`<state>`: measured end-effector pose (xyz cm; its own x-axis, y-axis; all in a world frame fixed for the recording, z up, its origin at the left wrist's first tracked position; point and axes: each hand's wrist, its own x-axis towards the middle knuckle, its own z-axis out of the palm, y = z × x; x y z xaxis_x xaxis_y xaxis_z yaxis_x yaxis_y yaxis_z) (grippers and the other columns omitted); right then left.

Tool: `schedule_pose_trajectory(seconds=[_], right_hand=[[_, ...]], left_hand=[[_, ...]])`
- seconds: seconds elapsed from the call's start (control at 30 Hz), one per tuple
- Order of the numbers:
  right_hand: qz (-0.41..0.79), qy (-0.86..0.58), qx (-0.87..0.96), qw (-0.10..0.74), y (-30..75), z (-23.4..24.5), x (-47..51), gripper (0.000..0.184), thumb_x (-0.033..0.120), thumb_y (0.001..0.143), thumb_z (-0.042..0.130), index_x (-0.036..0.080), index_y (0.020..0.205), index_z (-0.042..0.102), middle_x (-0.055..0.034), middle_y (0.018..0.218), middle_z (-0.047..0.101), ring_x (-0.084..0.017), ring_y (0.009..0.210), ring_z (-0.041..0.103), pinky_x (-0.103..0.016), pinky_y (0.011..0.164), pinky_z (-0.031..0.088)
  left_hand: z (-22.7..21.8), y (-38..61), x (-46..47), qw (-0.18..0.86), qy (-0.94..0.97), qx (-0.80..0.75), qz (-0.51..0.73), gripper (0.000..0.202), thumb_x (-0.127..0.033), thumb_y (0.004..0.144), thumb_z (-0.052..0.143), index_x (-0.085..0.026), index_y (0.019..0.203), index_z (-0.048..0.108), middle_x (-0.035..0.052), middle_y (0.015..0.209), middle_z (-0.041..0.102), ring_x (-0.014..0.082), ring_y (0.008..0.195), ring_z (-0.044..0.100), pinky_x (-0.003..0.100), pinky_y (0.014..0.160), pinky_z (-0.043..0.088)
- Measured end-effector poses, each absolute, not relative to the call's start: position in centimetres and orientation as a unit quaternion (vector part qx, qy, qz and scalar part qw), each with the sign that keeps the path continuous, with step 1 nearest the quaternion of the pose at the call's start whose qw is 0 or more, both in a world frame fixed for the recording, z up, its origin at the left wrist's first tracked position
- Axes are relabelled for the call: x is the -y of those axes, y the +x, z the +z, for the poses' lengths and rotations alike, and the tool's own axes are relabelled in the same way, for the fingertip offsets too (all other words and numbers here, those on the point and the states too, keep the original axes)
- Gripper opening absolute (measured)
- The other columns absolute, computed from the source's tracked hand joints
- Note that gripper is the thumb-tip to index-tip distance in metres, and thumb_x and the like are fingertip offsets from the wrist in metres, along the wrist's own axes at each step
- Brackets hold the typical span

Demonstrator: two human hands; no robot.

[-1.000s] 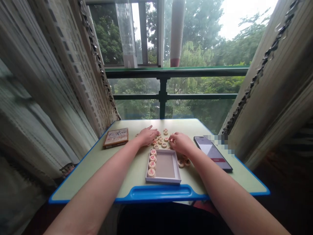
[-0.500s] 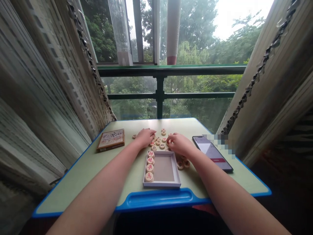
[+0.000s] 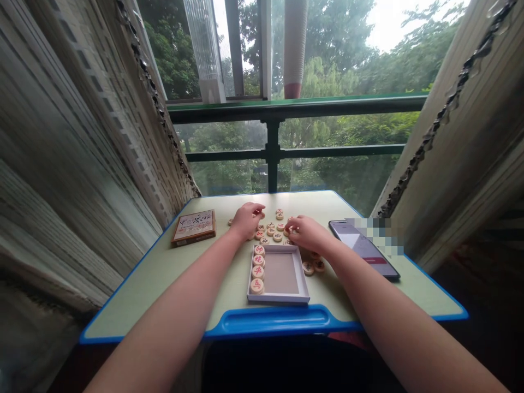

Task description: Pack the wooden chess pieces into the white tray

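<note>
Taking the shallow tray (image 3: pixel 282 273) as the clock's centre, the left hand (image 3: pixel 248 221) is at eleven o'clock, its thumb and fingers curled toward each other at the far edge of a cluster of round game pieces (image 3: pixel 277 237); whether they have closed on one I cannot tell. The right hand (image 3: pixel 309 233) is at one o'clock, fingertips bent down over the cluster's edge, its grip likewise unclear. The loose pieces lie at twelve, between the hands, with two dark-marked pieces (image 3: pixel 308 268) just beside the tray at three. Inside the tray, four red-marked pieces (image 3: pixel 257 272) line the nine o'clock wall. All this sits on a pale green bench (image 3: pixel 147 278) edged in blue, with a moulded blue trough (image 3: pixel 276 320) at six. A flat lettered box (image 3: pixel 193 228) lies at ten and a phone (image 3: pixel 364 248) between two and three. Past the bench, at twelve, a dark green railing (image 3: pixel 229 113) crosses a window with trees (image 3: pixel 176 60) beyond. Striped curtains (image 3: pixel 61 136) hang toward ten, and another curtain (image 3: pixel 470 158) with a dark trim slants down toward two.
</note>
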<state>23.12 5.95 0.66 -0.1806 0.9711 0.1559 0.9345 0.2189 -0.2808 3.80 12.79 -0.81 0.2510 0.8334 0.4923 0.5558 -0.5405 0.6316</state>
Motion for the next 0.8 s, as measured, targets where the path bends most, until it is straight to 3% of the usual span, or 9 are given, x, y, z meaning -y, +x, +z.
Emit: schedule_pose_trajectory(seconds=[0.17, 0.33, 0.53, 0.67, 0.8], right_hand=[[0.068, -0.631, 0.756, 0.163, 23.6, 0.5, -6.3, 0.023, 0.029, 0.076, 0.059, 0.02, 0.095, 0.068, -0.0071, 0.091, 0.062, -0.016, 0.078, 0.057, -0.023, 0.07, 0.042], [0.07, -0.636, 0.748, 0.173, 23.8, 0.9, -6.2, 0.018, 0.021, 0.077, 0.056, 0.02, 0.087, 0.071, -0.0067, 0.092, 0.062, -0.016, 0.077, 0.057, -0.025, 0.073, 0.042], [0.078, -0.545, 0.777, 0.306, 22.8, 1.1, -5.7, 0.034, 0.025, 0.078, 0.059, 0.018, 0.111, 0.062, -0.007, 0.1, 0.061, -0.014, 0.079, 0.058, -0.025, 0.074, 0.045], [0.083, -0.487, 0.797, 0.346, 22.2, 0.7, -5.7, 0.024, 0.025, 0.079, 0.06, 0.018, 0.101, 0.064, -0.006, 0.095, 0.063, -0.012, 0.072, 0.058, -0.026, 0.07, 0.047], [0.083, -0.46, 0.788, 0.401, 22.1, 0.8, -5.5, 0.031, 0.026, 0.08, 0.059, 0.019, 0.11, 0.061, -0.0046, 0.09, 0.064, -0.011, 0.066, 0.056, -0.025, 0.066, 0.047]], left_hand=[[-0.2, 3.6, -12.1, 0.223, 0.752, -0.444, 0.433, 0.028, -0.017, 0.072, 0.064, -0.014, 0.099, 0.067, 0.009, 0.098, 0.068, 0.0179, 0.083, 0.065, 0.033, 0.08, 0.052], [-0.2, 3.5, -11.7, 0.269, 0.749, -0.425, 0.432, 0.025, -0.02, 0.068, 0.069, -0.014, 0.091, 0.068, 0.008, 0.088, 0.07, 0.0193, 0.083, 0.066, 0.036, 0.084, 0.051], [0.8, 4.2, -10.4, 0.513, 0.643, -0.343, 0.453, 0.044, -0.026, 0.058, 0.079, -0.009, 0.095, 0.063, 0.0101, 0.088, 0.07, 0.0207, 0.084, 0.067, 0.04, 0.084, 0.051], [1.5, 4.4, -9.7, 0.557, 0.622, -0.315, 0.452, 0.05, -0.026, 0.055, 0.081, -0.009, 0.099, 0.063, 0.0101, 0.091, 0.07, 0.0202, 0.086, 0.066, 0.041, 0.086, 0.048], [1.5, 4.1, -9.8, 0.57, 0.627, -0.312, 0.43, 0.047, -0.026, 0.055, 0.081, -0.01, 0.096, 0.066, 0.0095, 0.091, 0.07, 0.0196, 0.086, 0.065, 0.04, 0.087, 0.046]])
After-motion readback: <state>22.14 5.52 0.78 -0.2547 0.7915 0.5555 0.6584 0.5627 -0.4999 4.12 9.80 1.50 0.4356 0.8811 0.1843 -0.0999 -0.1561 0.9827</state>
